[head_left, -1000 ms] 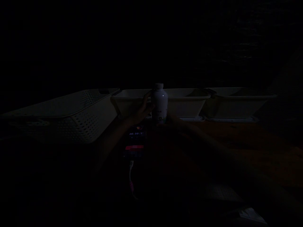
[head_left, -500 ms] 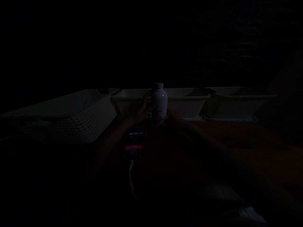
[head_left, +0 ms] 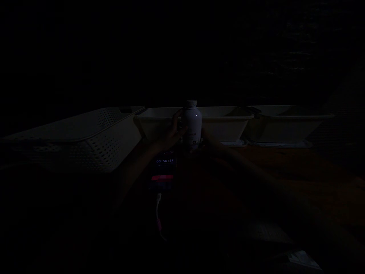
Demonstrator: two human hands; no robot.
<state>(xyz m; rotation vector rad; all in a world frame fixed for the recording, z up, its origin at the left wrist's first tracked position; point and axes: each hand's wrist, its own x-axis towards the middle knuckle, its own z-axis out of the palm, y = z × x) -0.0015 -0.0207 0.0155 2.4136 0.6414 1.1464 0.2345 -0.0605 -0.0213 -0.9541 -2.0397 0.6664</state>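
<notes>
The picture is very dark. A white capped bottle (head_left: 193,121) stands upright in the middle of the view, with small print and a dark round mark low on its front. On its left side is my left hand (head_left: 174,131), closed on it with the thumb across the front and a finger reaching up beside the shoulder. My right hand (head_left: 210,142) grips the bottle low on the right, its fingers mostly lost in shadow near the base.
Below my left hand lies a lit phone (head_left: 162,173) showing a running timer, with a white cable (head_left: 157,207) plugged in. A perforated white basket (head_left: 105,152) stands at left. Pale plastic tubs (head_left: 228,127) line the back, another tub (head_left: 285,127) at right. The wooden tabletop (head_left: 285,160) shows faintly.
The bottle has turned slightly, so its front print faces me more. My left thumb has shifted on its front. Both hands stay at the bottle.
</notes>
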